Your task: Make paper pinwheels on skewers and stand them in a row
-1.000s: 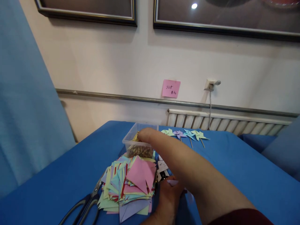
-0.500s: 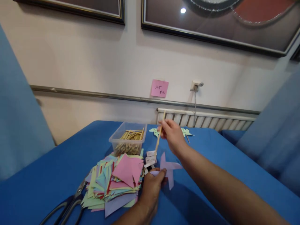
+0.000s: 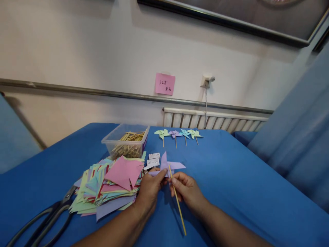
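My left hand pinches a purple paper pinwheel near its centre, its blades spread to the top and right. Between the thumb and fingers of my right hand is a thin wooden stick. Its upper end lies at the middle of the pinwheel, and its lower end slants down toward me. Whether the stick is fixed to the paper I cannot tell. Small white boxes lie just beyond my left hand. A pile of cut coloured paper is to the left of that hand.
A clear plastic box of wooden sticks stands behind the paper pile. Large scissors lie at the front left. Several finished pinwheels on sticks lie in a row at the back of the blue-covered table, near a radiator.
My right hand has come down and toward me with the stick, bringing it to the pinwheel's centre. My left hand still holds the pinwheel. The view has shifted, showing the row of pinwheels.
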